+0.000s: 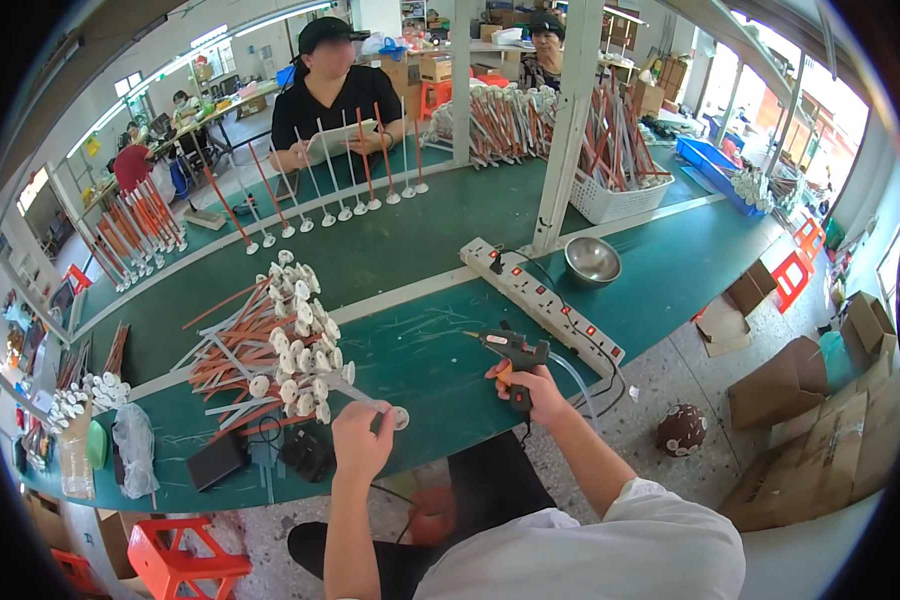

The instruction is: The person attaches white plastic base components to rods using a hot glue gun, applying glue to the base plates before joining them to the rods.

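My left hand (362,440) is closed on a grey strip with a white round base (400,418), held low over the near table edge. Just beyond it lies a heap of orange and grey strips (232,362), their white round ends (305,330) bunched toward the right. In my right hand (535,393) is a black glue gun (513,348), its nozzle pointing left above the green table (400,350). A clear glue stick (580,383) curves out of the back of the gun.
A long white power strip (540,300) runs diagonally beyond the gun, near a metal bowl (593,262). Upright strips on white bases (360,208) stand in a row farther off, before a person in black (335,90). A white basket (620,197) holds more strips beside a post (567,130).
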Available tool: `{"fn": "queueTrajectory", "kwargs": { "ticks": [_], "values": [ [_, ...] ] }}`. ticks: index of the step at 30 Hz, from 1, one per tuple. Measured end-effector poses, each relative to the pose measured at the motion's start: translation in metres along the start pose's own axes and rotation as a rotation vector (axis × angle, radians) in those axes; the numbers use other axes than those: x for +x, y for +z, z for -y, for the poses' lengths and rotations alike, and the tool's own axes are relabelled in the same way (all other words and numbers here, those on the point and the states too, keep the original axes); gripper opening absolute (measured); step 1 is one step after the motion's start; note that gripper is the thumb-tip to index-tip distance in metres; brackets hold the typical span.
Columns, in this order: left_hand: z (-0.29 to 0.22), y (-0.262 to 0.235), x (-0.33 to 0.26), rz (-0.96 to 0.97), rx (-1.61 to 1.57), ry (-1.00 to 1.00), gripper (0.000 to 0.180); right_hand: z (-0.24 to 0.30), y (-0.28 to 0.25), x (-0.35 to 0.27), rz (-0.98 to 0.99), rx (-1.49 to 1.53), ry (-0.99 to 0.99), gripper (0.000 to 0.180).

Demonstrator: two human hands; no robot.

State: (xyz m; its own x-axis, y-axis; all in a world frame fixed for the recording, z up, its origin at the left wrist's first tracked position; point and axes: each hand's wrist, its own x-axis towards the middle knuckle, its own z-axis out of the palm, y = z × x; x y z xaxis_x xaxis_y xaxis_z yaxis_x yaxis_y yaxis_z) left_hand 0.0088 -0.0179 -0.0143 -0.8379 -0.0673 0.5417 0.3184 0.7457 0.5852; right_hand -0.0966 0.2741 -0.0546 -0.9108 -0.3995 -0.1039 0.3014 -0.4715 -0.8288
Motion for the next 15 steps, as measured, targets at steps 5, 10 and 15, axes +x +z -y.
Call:
{"fn": "queueTrajectory", "kwargs": {
  "ticks": [5, 10, 15],
  "values": [
    [-0.002, 0.034, 0.011, -0.244, -0.134, -0.118, 0.007, 0.003, -0.002, 0.004, 0.017, -0.003, 0.029, 0.015],
    [0.003, 0.072, 0.002, -0.324, -0.247, -0.189, 0.009, 0.005, 0.000, 0.002, -0.033, 0.030, 0.057, 0.014],
    [0.013, 0.079, -0.002, -0.363, -0.340, -0.239, 0.010, 0.009, 0.000, 0.002, -0.047, 0.012, 0.096, 0.016]
  ]
}}
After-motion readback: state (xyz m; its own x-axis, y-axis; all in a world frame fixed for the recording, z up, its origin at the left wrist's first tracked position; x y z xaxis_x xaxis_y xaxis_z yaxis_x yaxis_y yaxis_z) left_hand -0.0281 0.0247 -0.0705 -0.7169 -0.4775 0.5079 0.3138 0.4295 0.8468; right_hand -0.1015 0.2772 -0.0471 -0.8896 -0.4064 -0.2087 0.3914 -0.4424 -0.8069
